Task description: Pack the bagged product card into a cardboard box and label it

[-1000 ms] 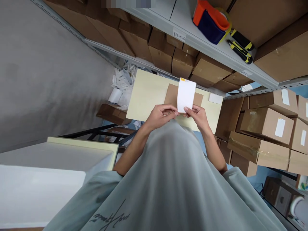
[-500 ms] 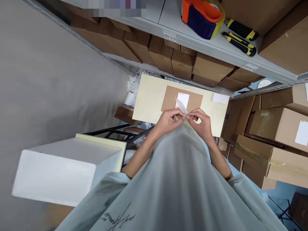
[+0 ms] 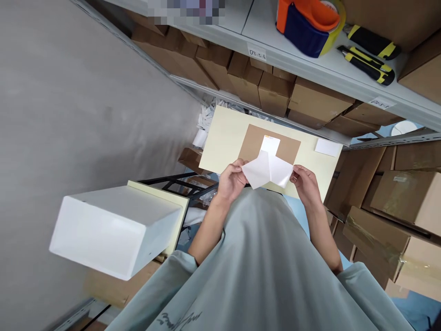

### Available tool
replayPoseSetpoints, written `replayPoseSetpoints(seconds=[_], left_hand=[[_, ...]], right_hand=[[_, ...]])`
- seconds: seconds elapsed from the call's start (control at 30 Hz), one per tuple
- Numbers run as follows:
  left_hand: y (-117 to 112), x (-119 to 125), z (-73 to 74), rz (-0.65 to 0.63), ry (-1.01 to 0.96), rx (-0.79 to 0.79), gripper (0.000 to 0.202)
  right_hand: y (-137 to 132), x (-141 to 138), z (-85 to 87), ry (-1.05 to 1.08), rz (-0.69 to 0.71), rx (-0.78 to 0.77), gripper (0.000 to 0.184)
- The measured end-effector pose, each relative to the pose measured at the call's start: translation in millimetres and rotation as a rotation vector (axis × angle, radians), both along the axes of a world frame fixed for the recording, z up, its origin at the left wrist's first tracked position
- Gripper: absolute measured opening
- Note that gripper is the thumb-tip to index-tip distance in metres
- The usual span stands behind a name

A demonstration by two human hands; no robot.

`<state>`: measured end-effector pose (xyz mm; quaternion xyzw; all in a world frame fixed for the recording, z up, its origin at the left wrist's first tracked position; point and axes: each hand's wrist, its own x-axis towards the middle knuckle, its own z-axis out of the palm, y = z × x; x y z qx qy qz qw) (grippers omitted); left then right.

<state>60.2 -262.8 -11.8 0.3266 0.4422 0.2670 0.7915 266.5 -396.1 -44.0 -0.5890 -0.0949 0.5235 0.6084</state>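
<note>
A white paper label (image 3: 257,172) is stretched between my hands, its two leaves meeting along a line in the middle; the right leaf looks glossier. My left hand (image 3: 232,181) pinches the outer edge of the left leaf between thumb and fingers. At the opposite outer corner, my right hand (image 3: 306,181) has its thumb and fingers closed on the right leaf. Just beyond, a brown cardboard box (image 3: 253,138) lies on a pale yellow tabletop (image 3: 220,138). On the box's upper face is a white rectangular label (image 3: 270,145), partly hidden by the held one.
A white stack (image 3: 327,147) sits at the table's right corner. On the shelf above are a tape dispenser (image 3: 308,27) and utility knives (image 3: 368,64). Cardboard boxes (image 3: 386,230) are piled at right. A white bin (image 3: 113,230) stands at left by a grey wall (image 3: 86,115).
My hands, earlier together at one corner of the folded label, have moved apart. The label's two leaves are now spread open between them. The view has shifted slightly.
</note>
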Motion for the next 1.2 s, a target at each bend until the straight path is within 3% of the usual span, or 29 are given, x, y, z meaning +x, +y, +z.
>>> replayPoseSetpoints(seconds=[0.2, 0.37, 0.47, 0.73, 0.87, 1.03, 1.2], left_hand=[[53, -41, 2.0, 0.106, -0.075, -0.034, 0.046], [109, -93, -4.7, 0.271, -0.147, -0.020, 0.044], [145, -130, -15.7, 0.355, -0.136, -0.007, 0.040], [251, -212, -66.6, 0.487, -0.034, 0.073, 0.047], [320, -225, -93.1, 0.463, 0.031, 0.129, 0.049], [410, -220, -113.8, 0.404, 0.241, 0.317, 0.042], [484, -217, -125.4, 0.132, 0.696, 0.633, 0.027]], right_hand=[[7, -7, 16.3, -0.092, -0.130, -0.009, 0.030], [25, -27, 35.4, -0.089, -0.373, -0.015, 0.027], [40, -51, 48.1, -0.087, -0.448, -0.017, 0.028], [73, -137, 64.2, -0.148, -0.398, -0.084, 0.025], [81, -168, 68.8, -0.148, -0.447, -0.144, 0.026], [85, -193, 80.1, -0.156, -0.469, -0.148, 0.034], [82, -208, 90.7, -0.178, -0.518, -0.120, 0.041]])
